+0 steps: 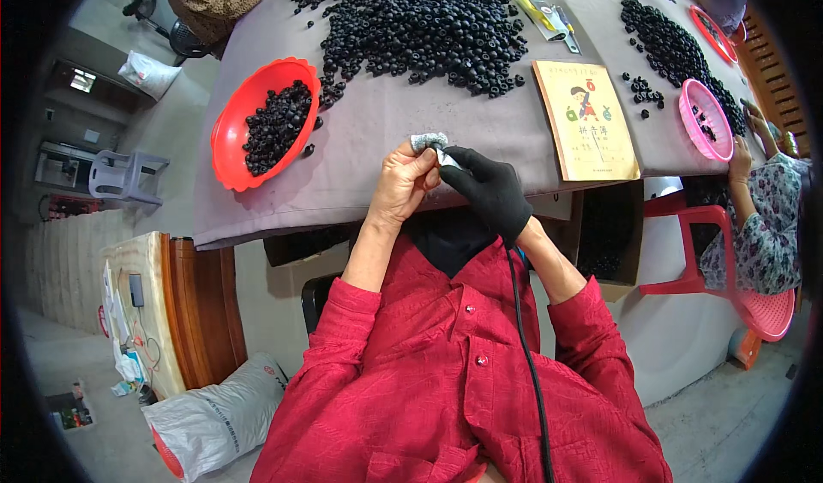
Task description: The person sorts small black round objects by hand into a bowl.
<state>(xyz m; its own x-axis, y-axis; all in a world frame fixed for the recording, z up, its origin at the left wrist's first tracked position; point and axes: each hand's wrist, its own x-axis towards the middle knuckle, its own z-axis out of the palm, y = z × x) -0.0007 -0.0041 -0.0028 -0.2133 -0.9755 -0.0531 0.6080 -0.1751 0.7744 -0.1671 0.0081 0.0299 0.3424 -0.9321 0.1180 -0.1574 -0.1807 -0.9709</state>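
Note:
Over the near edge of the table, my bare left hand [403, 181] and my black-gloved right hand [493, 190] meet with their fingertips pinched together. A speckled grey-white wrap [429, 141] shows at the left fingertips, and a whitish patch [447, 158] at the right ones. Whatever small thing sits between the fingers is mostly hidden by them. Beyond my hands lies a large heap of small black ring-shaped pieces [429, 33]. To the left, a red scalloped bowl [229, 132] leans at the heap's side, with more black pieces in it.
A yellow notebook [587, 123] and a packaged scraper-like tool [549, 18] lie right of my hands. Farther right are a pink basket [693, 114], another person's hands [747, 144] and a red chair [711, 260]. A white sack [219, 414] stands at lower left.

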